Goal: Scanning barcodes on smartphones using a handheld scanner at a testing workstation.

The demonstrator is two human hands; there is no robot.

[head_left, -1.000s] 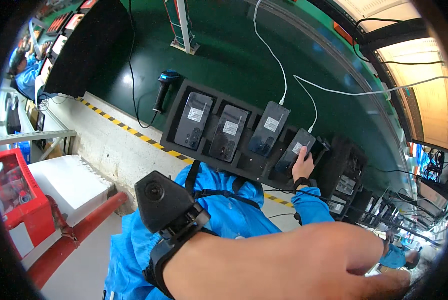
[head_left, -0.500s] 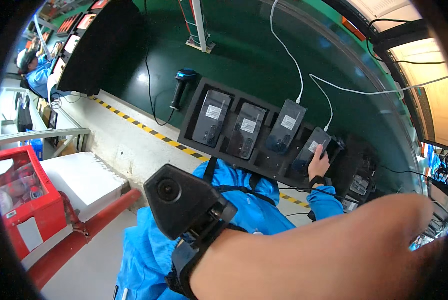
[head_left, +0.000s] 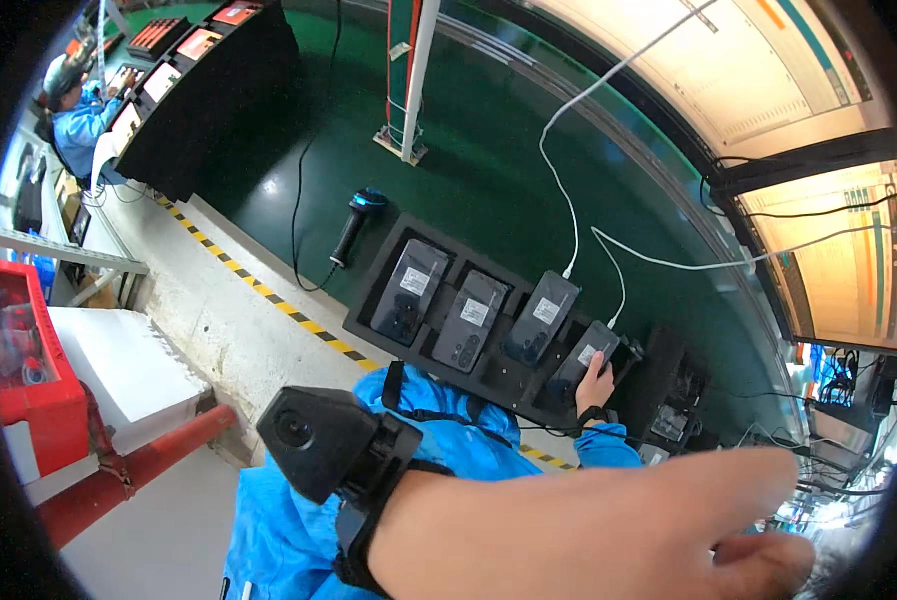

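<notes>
My right hand (head_left: 593,385), a dark band at its wrist, is closed on the side of a dark smartphone (head_left: 568,378) in the rightmost place of a black foam tray (head_left: 376,275). A white cable (head_left: 622,290) is plugged into that phone's far end. Further left in the tray lie a second phone (head_left: 542,318) with its own cable, a third phone (head_left: 468,320) and another phone (head_left: 405,290). Close to the camera, my left hand (head_left: 658,520) stretches rightward, wearing a black wrist camera (head_left: 318,440). Two of its digits show, blurred; the other fingers are hidden.
A barcode scanner (head_left: 348,235) lies left of the tray on the green surface (head_left: 258,190). Lit screens (head_left: 853,270) stand at right; more black trays (head_left: 673,395) are below them. A red box (head_left: 43,375) and red pipe (head_left: 148,470) are at left. A co-worker (head_left: 78,125) sits far left.
The view has shifted: the tray and phones sit lower and more of the screens shows. Two digits of my left hand now come into sight. My right hand stays on the same phone.
</notes>
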